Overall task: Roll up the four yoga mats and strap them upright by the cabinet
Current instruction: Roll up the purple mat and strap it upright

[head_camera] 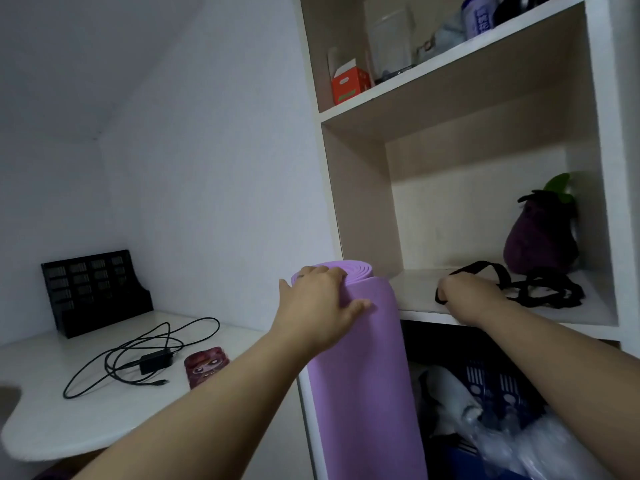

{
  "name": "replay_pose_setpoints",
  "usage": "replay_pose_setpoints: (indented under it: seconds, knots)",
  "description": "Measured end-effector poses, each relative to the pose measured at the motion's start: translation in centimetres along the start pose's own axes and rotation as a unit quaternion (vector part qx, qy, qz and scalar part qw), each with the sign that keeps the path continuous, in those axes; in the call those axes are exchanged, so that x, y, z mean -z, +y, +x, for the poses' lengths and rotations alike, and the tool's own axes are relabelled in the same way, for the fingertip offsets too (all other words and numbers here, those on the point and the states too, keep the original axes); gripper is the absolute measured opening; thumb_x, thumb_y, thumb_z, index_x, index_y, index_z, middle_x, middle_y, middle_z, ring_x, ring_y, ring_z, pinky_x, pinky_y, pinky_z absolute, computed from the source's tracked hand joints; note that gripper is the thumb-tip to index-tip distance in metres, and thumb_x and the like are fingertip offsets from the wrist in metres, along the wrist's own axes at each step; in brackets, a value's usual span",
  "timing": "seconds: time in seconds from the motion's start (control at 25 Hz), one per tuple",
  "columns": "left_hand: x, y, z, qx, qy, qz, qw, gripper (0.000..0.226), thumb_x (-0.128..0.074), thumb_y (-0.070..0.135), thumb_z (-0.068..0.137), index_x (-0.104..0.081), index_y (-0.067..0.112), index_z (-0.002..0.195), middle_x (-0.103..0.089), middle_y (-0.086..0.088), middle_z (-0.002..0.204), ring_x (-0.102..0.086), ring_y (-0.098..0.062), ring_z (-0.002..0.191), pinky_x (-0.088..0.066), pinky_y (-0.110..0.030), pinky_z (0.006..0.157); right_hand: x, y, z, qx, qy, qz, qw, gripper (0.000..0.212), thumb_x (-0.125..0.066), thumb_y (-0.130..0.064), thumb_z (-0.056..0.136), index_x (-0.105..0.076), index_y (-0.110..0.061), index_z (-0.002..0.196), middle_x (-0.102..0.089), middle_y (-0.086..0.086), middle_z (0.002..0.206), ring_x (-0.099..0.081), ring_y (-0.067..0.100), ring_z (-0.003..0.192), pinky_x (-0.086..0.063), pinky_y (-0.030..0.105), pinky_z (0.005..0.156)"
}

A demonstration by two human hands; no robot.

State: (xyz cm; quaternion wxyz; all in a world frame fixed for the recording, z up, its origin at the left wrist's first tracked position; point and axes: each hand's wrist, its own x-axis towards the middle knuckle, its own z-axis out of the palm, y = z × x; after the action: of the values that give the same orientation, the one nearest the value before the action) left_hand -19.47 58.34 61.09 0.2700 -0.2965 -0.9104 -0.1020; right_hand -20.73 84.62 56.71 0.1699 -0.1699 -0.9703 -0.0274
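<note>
Mat (pixel 363 358): rolled, upright against the cabinet (pixel 353 209).
Left hand (pixel 318 303): curled over the mat's top end.
Right hand (pixel 471 299): closed on a strap (pixel 540 289) lying on the shelf (pixel 415 289).

Person is showing both forearms bare to the frame edge. The left hand (pixel 317 306) is wearing what looks like a thin dark ring (pixel 300 277); the right hand (pixel 471 301) is showing bare.

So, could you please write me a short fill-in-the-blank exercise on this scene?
1. The left hand holds the top of a rolled ___ mat.
2. The mat stands ___ beside the cabinet.
3. The right hand grips a strap coloured ___.
Missing words: purple; upright; black.
</note>
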Motion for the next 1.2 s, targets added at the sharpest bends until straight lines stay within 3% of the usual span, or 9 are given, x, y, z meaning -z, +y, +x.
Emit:
replay_pose_setpoints:
  seconds: [0.04,0.12,0.24,0.4,0.6,0.68,0.84,1.04,1.2]
  knots:
    - [-0.3,-0.2,0.1,0.0,-0.006,0.005,1.0,0.043,-0.051,0.062,0.086,-0.053,0.021,0.098,-0.056,0.001,0.109,-0.045,-0.023,0.114,-0.035,-0.048,0.1,-0.1,0.1,0.1,0.0,0.027,0.011,1.0,0.009,-0.047,-0.005,0.09,-0.053,-0.01,0.086,-0.049,0.008,0.093,-0.056,0.026,0.09,-0.04,0.029,0.066]
    - [-0.6,-0.6,0.3,-0.001,-0.008,0.006,1.0,0.049,-0.05,0.062,0.087,-0.055,0.02,0.111,-0.056,0.0,0.119,-0.043,-0.023,0.12,-0.033,-0.05,0.102,-0.5,0.3,0.6,-0.018,0.037,0.022,0.999,0.017,-0.048,-0.015,0.093,-0.053,-0.008,0.108,-0.05,0.01,0.114,-0.057,0.028,0.098,-0.043,0.031,0.068]
    - [-0.9,-0.8,0.6,-0.004,-0.003,0.005,1.0,0.049,-0.049,0.061,0.087,-0.055,0.019,0.113,-0.056,-0.001,0.12,-0.043,-0.024,0.121,-0.032,-0.051,0.103,-1.0,0.5,1.1,-0.024,-0.024,0.005,0.999,0.02,-0.044,-0.013,0.094,-0.06,-0.009,0.107,-0.059,0.01,0.117,-0.057,0.024,0.092,-0.043,0.026,0.07]
    - [-1.3,-0.6,0.5,-0.002,-0.013,0.021,1.0,0.045,-0.047,0.061,0.088,-0.052,0.02,0.105,-0.055,-0.001,0.12,-0.043,-0.023,0.12,-0.031,-0.053,0.104,-0.7,0.3,1.2,-0.032,0.017,0.011,0.999,0.025,-0.05,-0.019,0.096,-0.063,-0.016,0.117,-0.06,0.008,0.118,-0.058,0.024,0.104,-0.039,0.023,0.07]
    - [-1.6,-1.3,0.0,0.006,-0.012,0.025,1.0,0.04,-0.046,0.062,0.088,-0.045,0.023,0.092,-0.057,-0.002,0.112,-0.045,-0.023,0.114,-0.033,-0.052,0.102,1.7,0.3,0.2,-0.022,0.295,0.08,0.952,0.021,-0.059,-0.019,0.091,-0.072,-0.014,0.107,-0.057,0.017,0.09,-0.054,0.036,0.092,-0.03,0.03,0.069]
    - [-1.2,-2.1,-1.1,0.009,-0.012,0.03,0.999,0.04,-0.047,0.063,0.088,-0.045,0.023,0.093,-0.057,-0.002,0.111,-0.047,-0.023,0.112,-0.035,-0.051,0.101,3.4,-1.6,-0.7,0.032,0.325,0.183,0.927,0.017,-0.062,-0.018,0.089,-0.074,-0.008,0.094,-0.057,0.014,0.077,-0.055,0.034,0.088,-0.036,0.032,0.069]
    - [-0.1,-5.0,-5.5,0.007,-0.008,-0.022,1.0,0.051,-0.054,0.06,0.085,-0.056,0.015,0.11,-0.059,-0.005,0.116,-0.049,-0.026,0.111,-0.043,-0.041,0.093,6.5,-9.1,-7.0,0.161,0.119,0.458,0.866,0.019,-0.062,-0.013,0.09,-0.068,0.0,0.079,-0.064,0.003,0.063,-0.056,-0.001,0.053,-0.043,0.018,0.057]
    - [1.3,-7.0,-14.6,-0.008,-0.031,-0.019,0.999,0.08,-0.032,0.075,0.071,-0.054,0.018,0.122,-0.058,0.0,0.118,-0.049,-0.023,0.115,-0.044,-0.035,0.092,4.3,-16.1,-17.3,0.154,-0.055,0.586,0.794,0.024,-0.061,-0.017,0.091,-0.063,-0.001,0.074,-0.051,0.005,0.06,-0.051,0.013,0.056,-0.049,0.026,0.055]
    - [1.3,-8.2,-22.6,0.019,-0.056,0.001,0.998,0.054,-0.05,0.059,0.088,-0.05,0.022,0.127,-0.052,0.004,0.124,-0.043,-0.017,0.121,-0.037,-0.026,0.091,2.6,-19.9,-24.5,0.09,-0.198,0.69,0.69,0.025,-0.047,-0.013,0.095,-0.07,-0.006,0.088,-0.062,0.01,0.074,-0.052,0.018,0.057,-0.049,0.019,0.049]
